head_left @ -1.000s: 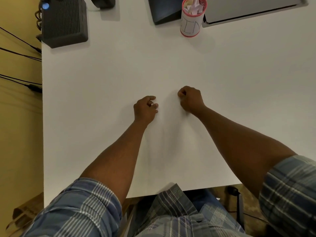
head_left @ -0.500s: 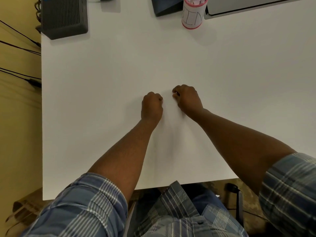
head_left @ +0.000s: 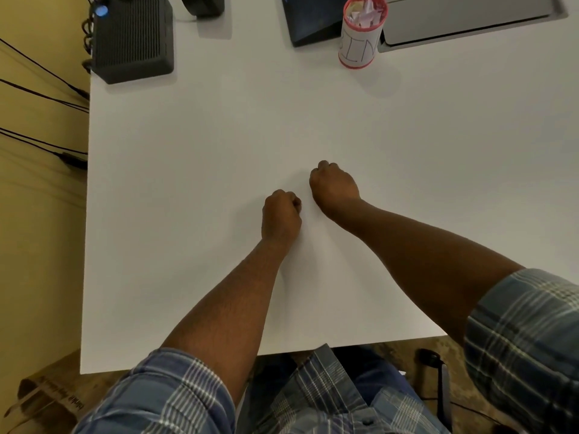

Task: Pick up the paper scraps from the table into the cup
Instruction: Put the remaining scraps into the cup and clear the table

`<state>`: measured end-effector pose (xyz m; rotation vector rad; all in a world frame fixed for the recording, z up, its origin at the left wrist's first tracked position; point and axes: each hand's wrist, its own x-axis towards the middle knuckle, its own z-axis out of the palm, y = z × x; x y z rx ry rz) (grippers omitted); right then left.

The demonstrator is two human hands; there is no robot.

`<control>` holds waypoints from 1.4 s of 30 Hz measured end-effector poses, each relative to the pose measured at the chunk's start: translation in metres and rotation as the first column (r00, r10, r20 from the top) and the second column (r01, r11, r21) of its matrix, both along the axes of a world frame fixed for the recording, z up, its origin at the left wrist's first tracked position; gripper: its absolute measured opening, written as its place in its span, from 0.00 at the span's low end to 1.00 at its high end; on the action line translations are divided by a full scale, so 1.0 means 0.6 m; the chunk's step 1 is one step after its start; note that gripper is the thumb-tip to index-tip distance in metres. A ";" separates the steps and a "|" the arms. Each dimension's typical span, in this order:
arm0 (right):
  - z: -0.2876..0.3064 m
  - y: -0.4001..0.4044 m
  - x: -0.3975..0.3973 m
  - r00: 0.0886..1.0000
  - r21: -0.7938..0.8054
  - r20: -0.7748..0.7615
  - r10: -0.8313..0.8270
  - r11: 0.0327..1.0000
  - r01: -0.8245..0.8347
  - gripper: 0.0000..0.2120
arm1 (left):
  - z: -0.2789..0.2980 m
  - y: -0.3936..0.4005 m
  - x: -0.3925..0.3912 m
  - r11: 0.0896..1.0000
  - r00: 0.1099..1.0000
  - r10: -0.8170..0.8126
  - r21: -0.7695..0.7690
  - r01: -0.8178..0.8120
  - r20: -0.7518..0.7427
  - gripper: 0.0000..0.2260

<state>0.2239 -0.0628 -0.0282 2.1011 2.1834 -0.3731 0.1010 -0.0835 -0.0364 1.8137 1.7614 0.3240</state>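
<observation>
Far left on the white table point(head_left: 188, 183) sat a black ribbed box point(head_left: 133, 42) with a blue light, cables trailing off the edge. Mid-table, left hand point(head_left: 280, 216) was curled into a fist, knuckles down on the surface; whether it gripped a scrap, cannot tell, fingers hid the palm. Just beside it, not touching, right hand point(head_left: 333, 186) was also fisted, contents hidden. No loose paper scraps showed on the bare tabletop. Further right and far back stood the red-rimmed cup point(head_left: 360, 36), white paper scraps point(head_left: 365, 15) already piled inside, next to a dark device point(head_left: 308, 23) and a grey laptop point(head_left: 463, 17). Judgement: scraps are very light, flimsy, crumple easily, lie flat and hard to lift; best pinched at an edge or crumpled corner with fingertips. Task looked near finished.
</observation>
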 end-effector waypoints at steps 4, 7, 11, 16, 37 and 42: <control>0.004 0.027 0.041 0.790 -0.307 -0.395 -0.469 0.878 0.368 0.06 | 0.003 0.000 -0.022 0.993 0.989 0.094 -0.077 -0.086 0.112 0.06; 0.017 0.017 0.088 -0.026 -0.695 -0.593 -0.805 0.495 0.521 0.10 | 0.005 0.000 -0.049 0.923 0.912 0.323 -0.299 -0.244 0.254 0.08; 0.034 -0.026 0.123 -0.248 -0.765 -0.607 -0.755 0.470 0.441 0.11 | 0.009 -0.002 -0.077 0.835 0.812 0.487 -0.445 -0.325 0.322 0.09; 0.033 -0.070 0.115 0.052 -0.611 -0.676 -0.735 0.598 0.519 0.14 | 0.027 -0.003 -0.083 0.809 0.770 0.522 -0.498 -0.311 0.367 0.05; 0.187 0.190 0.179 0.165 -0.271 -0.822 -0.545 0.630 0.728 0.03 | 0.206 0.253 0.098 0.955 0.851 0.207 -0.289 -0.068 0.482 0.05; 0.201 0.301 0.223 0.376 -0.051 -0.767 -0.520 0.634 0.772 0.06 | 0.230 0.367 0.180 0.983 0.868 0.158 -0.162 -0.091 0.470 0.02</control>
